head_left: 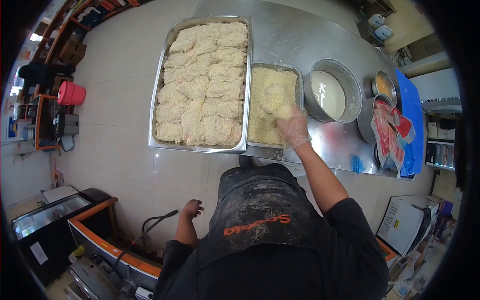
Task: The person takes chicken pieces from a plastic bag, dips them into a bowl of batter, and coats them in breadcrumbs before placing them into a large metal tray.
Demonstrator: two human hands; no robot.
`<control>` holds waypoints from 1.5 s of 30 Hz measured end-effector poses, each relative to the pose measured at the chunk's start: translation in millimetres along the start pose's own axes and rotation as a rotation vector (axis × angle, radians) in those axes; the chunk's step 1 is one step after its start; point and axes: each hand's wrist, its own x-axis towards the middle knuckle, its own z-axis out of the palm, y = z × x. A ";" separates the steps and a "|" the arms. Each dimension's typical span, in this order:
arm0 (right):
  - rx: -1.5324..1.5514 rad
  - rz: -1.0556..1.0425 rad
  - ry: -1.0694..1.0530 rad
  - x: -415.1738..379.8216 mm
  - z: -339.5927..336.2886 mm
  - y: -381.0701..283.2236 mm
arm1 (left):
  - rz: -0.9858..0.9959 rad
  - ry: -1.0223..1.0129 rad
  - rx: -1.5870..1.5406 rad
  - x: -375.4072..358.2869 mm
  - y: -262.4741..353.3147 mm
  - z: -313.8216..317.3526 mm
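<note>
My right hand point(294, 129), in a clear plastic glove, is in the tray of breadcrumbs point(257, 127), its fingers closed around a handful of crumbs. Just beyond the fingers, a crumb-covered piece point(274, 97) lies partly buried; what is under its coating is hidden. To the left stands a large metal tray point(152, 127) full of breaded pieces point(202, 85) in overlapping rows. My left hand point(191, 208) hangs bare beside my apron, away from the table, holding nothing, with its fingers loosely apart.
Right of the crumbs is a round metal pan point(356, 95) of white batter. Farther right are a pot point(366, 122) with plastic bags point(387, 132), a bowl of orange liquid point(384, 85) and a blue board point(409, 100). The steel table's near edge runs before me.
</note>
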 end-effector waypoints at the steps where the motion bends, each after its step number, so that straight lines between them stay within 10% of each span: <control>1: 0.061 -0.026 0.018 4.5 -14.2 -20.8 | 0.006 0.009 -0.002 -0.4 2.2 -0.1; 8: -0.594 -0.526 0.147 29.4 39.4 2.4 | 0.024 0.018 -0.020 -9.4 7.8 11.1; 11: -0.750 -0.438 -0.133 11.9 27.5 -11.3 | -0.010 -0.016 -0.042 -14.1 -3.0 20.6; 17: -0.704 -0.590 -0.028 47.0 32.9 12.8 | -0.112 -0.152 0.011 14.7 -55.4 30.0; 20: -0.655 -0.279 -0.692 72.9 -16.5 -46.5 | -0.172 -0.135 -0.035 1.4 -50.5 30.7; 30: -0.907 -0.269 -0.568 133.2 28.2 -84.3 | -0.059 -0.061 -0.100 -19.2 -22.8 19.5; 36: -0.533 -0.107 -0.704 164.2 6.4 -65.0 | -0.080 -0.039 -0.216 -26.7 -33.5 25.1; 45: -0.331 -0.356 -0.288 69.1 -36.1 -40.9 | -0.292 -0.136 -0.250 12.6 -105.5 32.5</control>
